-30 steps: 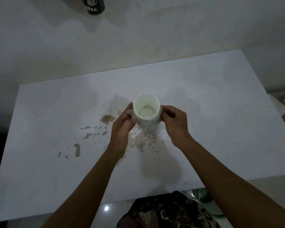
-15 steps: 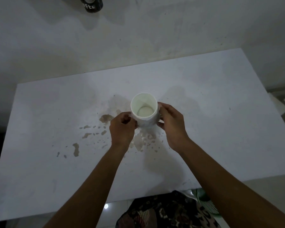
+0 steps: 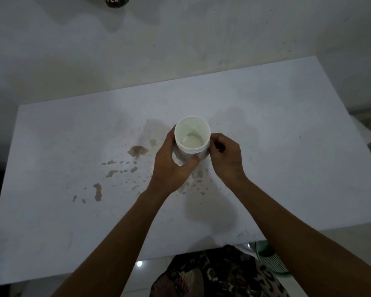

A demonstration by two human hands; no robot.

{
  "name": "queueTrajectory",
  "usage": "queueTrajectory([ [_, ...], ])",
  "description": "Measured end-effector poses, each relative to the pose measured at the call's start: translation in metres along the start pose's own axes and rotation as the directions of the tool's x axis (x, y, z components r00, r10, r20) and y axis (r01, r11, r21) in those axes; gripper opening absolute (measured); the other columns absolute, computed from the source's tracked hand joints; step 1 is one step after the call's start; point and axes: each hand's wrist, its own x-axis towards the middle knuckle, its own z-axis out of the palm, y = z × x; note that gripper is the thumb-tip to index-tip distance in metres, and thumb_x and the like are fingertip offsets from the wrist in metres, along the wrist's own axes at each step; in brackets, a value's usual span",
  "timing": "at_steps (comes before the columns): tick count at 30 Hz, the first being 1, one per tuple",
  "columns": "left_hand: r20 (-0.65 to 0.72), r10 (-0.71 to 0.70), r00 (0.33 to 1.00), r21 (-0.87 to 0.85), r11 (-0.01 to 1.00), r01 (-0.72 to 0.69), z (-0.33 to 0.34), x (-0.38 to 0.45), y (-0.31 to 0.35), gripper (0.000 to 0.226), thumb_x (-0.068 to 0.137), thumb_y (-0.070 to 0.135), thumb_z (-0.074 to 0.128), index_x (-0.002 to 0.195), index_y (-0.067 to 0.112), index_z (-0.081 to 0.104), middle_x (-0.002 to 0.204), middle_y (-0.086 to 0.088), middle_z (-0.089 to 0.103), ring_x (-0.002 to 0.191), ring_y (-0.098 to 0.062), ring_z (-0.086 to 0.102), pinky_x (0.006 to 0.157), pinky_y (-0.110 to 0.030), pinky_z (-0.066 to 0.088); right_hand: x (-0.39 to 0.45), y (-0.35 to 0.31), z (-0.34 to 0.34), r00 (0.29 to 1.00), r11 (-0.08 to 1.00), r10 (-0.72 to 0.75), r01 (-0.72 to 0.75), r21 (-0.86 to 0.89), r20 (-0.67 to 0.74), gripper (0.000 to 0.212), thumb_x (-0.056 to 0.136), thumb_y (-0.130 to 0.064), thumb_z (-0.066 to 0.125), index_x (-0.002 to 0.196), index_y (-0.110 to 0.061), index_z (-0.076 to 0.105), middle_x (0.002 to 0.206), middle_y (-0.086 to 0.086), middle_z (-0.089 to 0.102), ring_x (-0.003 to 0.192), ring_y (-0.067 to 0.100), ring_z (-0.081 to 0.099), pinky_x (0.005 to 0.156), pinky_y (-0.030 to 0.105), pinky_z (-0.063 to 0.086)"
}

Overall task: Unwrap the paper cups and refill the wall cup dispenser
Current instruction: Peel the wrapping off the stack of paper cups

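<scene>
A stack of white paper cups (image 3: 192, 133) stands upright above the middle of the white table (image 3: 287, 146), its open mouth facing me. A clear plastic wrapper (image 3: 181, 156) clings to its lower side. My left hand (image 3: 171, 166) wraps around the stack from the left, thumb across the front. My right hand (image 3: 225, 159) pinches at the wrapper on the stack's right side, just below the rim. The bottom of the stack is hidden by my hands. At the top edge, a dark cup-shaped object with white lettering (image 3: 116, 1) hangs on the wall.
Brown stains (image 3: 137, 151) are spattered on the table to the left of and below my hands. The grey wall (image 3: 180, 50) rises right behind the table. A green slatted object (image 3: 270, 262) and patterned cloth (image 3: 212, 273) sit below the table's near edge.
The stack has risen slightly toward me. My left hand shifted from pinching the wrapper to wrapping around the stack. My right hand stayed at the right side.
</scene>
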Motion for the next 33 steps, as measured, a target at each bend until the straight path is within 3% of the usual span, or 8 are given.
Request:
queueTrajectory([
  [3,0.023,-0.034,0.999,0.128,0.991,0.031,-0.002,0.0,-0.016,0.072,0.078,0.041,0.079,0.14,0.022,0.047,0.136,0.008,0.059,0.121,-0.004,0.055,0.1,-0.021,0.049,0.0,-0.01,-0.009,0.995,0.994,-0.101,0.101,-0.038,-0.016,0.028,0.091,0.001,0.053,0.106,-0.014,0.071,0.106,-0.006,0.069,0.102,0.013,0.065,0.081,0.012,0.048],
  [8,0.045,-0.053,0.998,0.123,0.991,0.047,-0.003,-0.001,-0.034,0.065,0.076,0.043,0.079,0.132,0.023,0.055,0.124,0.015,0.062,0.11,0.007,0.058,0.092,-0.01,0.047,-0.016,-0.023,-0.014,0.908,0.927,-0.374,0.37,0.059,0.19,0.059,0.089,-0.015,0.062,0.145,-0.01,0.042,0.148,0.0,0.048,0.137,0.011,0.046,0.111,0.024,0.04],
  [11,0.057,-0.034,0.998,0.134,0.991,0.026,-0.002,-0.001,-0.036,0.064,0.079,0.034,0.079,0.135,0.013,0.055,0.128,0.007,0.062,0.112,-0.001,0.058,0.094,-0.011,0.047,-0.02,-0.021,0.002,0.915,0.949,-0.31,0.314,0.029,0.258,0.081,0.08,-0.029,0.081,0.147,-0.018,0.038,0.145,-0.011,0.047,0.133,0.001,0.046,0.105,0.015,0.042],
  [19,0.094,0.016,0.995,0.196,0.98,-0.035,-0.037,0.001,-0.031,0.067,0.089,0.021,0.067,0.149,0.023,0.039,0.148,0.013,0.045,0.131,0.003,0.046,0.104,-0.009,0.037,-0.014,-0.005,-0.002,0.932,0.988,-0.142,0.156,-0.014,0.334,0.065,0.075,-0.048,0.077,0.132,-0.042,0.045,0.125,-0.03,0.054,0.111,-0.019,0.051,0.09,0.003,0.042],
  [24,0.122,0.022,0.992,0.018,1.0,-0.024,-0.022,0.003,-0.017,0.067,0.086,0.032,0.066,0.145,0.009,0.046,0.142,-0.002,0.056,0.13,-0.012,0.054,0.106,-0.033,0.048,-0.013,0.027,-0.002,0.902,0.982,-0.106,0.161,-0.099,0.418,0.065,0.088,-0.046,0.069,0.144,-0.028,0.043,0.136,-0.017,0.056,0.121,-0.007,0.054,0.102,0.017,0.047],
  [28,0.076,-0.005,0.997,0.028,1.0,0.003,-0.008,0.003,-0.018,0.064,0.077,0.036,0.082,0.133,0.018,0.055,0.127,0.009,0.065,0.115,0.0,0.061,0.092,-0.016,0.05,-0.013,0.026,-0.008,0.899,0.977,-0.099,0.169,-0.13,0.426,0.06,0.088,-0.045,0.067,0.141,-0.029,0.044,0.127,-0.025,0.055,0.112,-0.018,0.053,0.092,0.003,0.041],
  [31,0.074,-0.028,0.997,0.098,0.995,0.02,-0.003,0.003,-0.032,0.064,0.076,0.034,0.084,0.131,0.018,0.057,0.122,0.01,0.066,0.107,0.007,0.06,0.087,-0.01,0.048,-0.012,0.023,-0.018,0.914,0.975,-0.146,0.199,-0.103,0.379,0.053,0.091,-0.017,0.067,0.14,-0.022,0.046,0.132,-0.02,0.055,0.12,-0.013,0.051,0.099,0.008,0.042],
  [33,0.075,-0.042,0.996,0.136,0.99,0.031,-0.001,0.002,-0.04,0.058,0.077,0.035,0.082,0.128,0.022,0.057,0.121,0.012,0.065,0.103,0.014,0.057,0.086,-0.006,0.046,-0.013,0.015,-0.02,0.924,0.968,-0.218,0.245,-0.049,0.314,0.066,0.09,-0.019,0.066,0.149,-0.011,0.038,0.148,-0.007,0.048,0.134,-0.002,0.045,0.108,0.017,0.04],
])
